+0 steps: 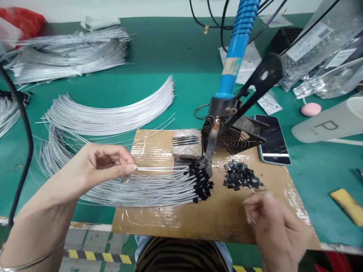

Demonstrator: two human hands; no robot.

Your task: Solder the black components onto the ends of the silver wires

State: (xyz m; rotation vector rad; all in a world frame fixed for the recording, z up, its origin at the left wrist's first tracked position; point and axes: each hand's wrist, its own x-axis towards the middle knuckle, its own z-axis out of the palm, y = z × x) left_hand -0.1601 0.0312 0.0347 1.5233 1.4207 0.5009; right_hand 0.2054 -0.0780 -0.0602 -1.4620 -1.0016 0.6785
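My left hand (112,166) pinches thin white wires (159,169) between thumb and fingertips, over the left part of the cardboard. The wires run right toward a cluster of black connectors (202,181), which sit on the ends of a large bundle of white wires (147,190). My right hand (276,223) is closed, with thumb and fingers together, just below a pile of loose small black pieces (241,175). Whatever it may hold is too blurred to make out. Between the hands a blue-handled soldering iron (227,81) points down, its tip close to the connectors.
A black bracket (255,87) holds the iron above a small fan (232,136). Beside it stands a brown block (187,145) with metal tips on top. A phone (273,138), a tumbler (329,119), a yellow sponge (347,206) and more wire bundles (113,113) lie around the cardboard (181,223).
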